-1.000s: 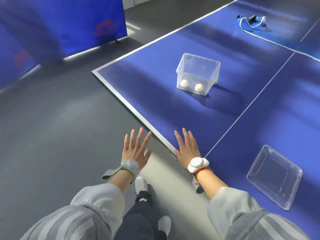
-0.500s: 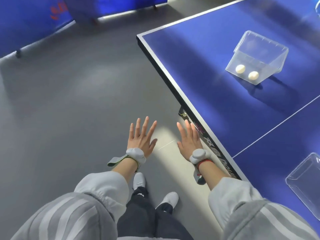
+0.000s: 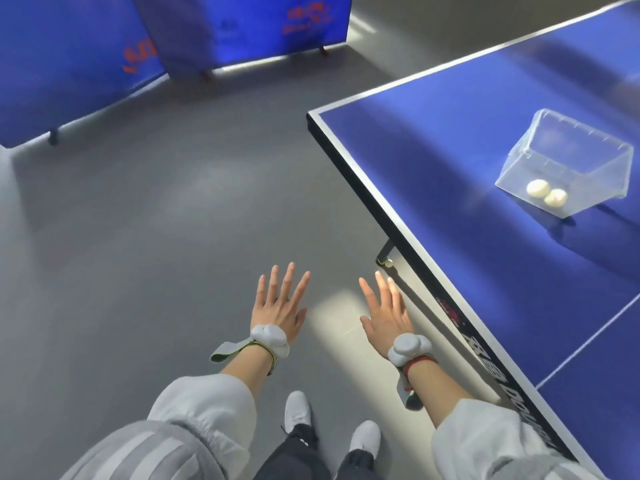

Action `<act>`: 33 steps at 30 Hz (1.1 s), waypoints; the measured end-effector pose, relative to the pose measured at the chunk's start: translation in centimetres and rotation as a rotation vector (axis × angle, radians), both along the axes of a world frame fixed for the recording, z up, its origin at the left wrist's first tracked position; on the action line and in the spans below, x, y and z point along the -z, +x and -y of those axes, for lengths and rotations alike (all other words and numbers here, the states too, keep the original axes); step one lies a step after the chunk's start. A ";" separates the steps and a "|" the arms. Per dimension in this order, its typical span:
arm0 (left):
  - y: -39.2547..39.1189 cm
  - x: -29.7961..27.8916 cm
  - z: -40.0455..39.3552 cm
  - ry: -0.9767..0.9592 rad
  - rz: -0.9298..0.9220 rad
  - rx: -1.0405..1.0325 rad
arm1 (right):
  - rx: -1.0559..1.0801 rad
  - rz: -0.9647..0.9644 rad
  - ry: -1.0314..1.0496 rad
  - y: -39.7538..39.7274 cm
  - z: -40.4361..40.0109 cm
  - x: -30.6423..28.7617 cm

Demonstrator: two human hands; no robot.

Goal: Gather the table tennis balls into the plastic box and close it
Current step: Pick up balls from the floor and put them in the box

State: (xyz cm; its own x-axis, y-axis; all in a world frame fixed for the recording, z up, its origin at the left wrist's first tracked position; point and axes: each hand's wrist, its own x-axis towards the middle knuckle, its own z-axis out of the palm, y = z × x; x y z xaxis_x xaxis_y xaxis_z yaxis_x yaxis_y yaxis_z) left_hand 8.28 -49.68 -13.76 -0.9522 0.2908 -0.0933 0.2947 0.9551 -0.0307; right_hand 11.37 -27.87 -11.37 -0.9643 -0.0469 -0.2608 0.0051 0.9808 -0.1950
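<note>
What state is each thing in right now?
Box: open, no lid, on the table.
Balls: two, inside the box, touching.
Left hand: open, empty, over the floor.
Right hand: open, empty, beside the table edge.

Both arms reach forward and down from the bottom of the view, in pale grey sleeves gathered at the forearms. The left hand (image 3: 277, 308) is held flat, palm down, fingers straight and spread, thumb out to the right, holding nothing. The right hand (image 3: 386, 315) is likewise flat and empty, palm down, fingers straight and closer together, thumb out to the left. The two hands are level with each other and apart. Each wrist carries a rounded grey strapped device; the right wrist also has a red band. Below, two white shoes and dark trousers show
</note>
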 end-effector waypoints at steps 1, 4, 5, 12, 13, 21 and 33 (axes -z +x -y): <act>-0.7 0.1 0.2 -0.003 -0.015 0.013 | -0.003 -0.009 -0.005 -0.9 0.3 0.2; -2.7 1.0 0.6 -0.016 -0.041 0.031 | -0.020 -0.031 -0.013 -3.8 0.7 1.1; -3.4 1.6 0.6 -0.008 -0.048 0.032 | -0.026 -0.031 -0.017 -4.7 0.8 1.8; -8.0 11.3 -0.3 0.010 -0.096 -0.019 | -0.141 -0.190 0.032 -10.9 1.0 12.5; -8.4 12.9 -0.5 0.013 -0.086 -0.025 | -0.166 -0.217 0.048 -11.4 0.9 14.3; -10.8 24.9 -1.8 0.033 -0.133 -0.077 | -0.242 -0.289 0.126 -14.0 -0.2 26.8; -15.6 42.0 -6.4 0.006 -0.178 -0.090 | -0.233 -0.280 0.070 -19.0 -3.6 43.7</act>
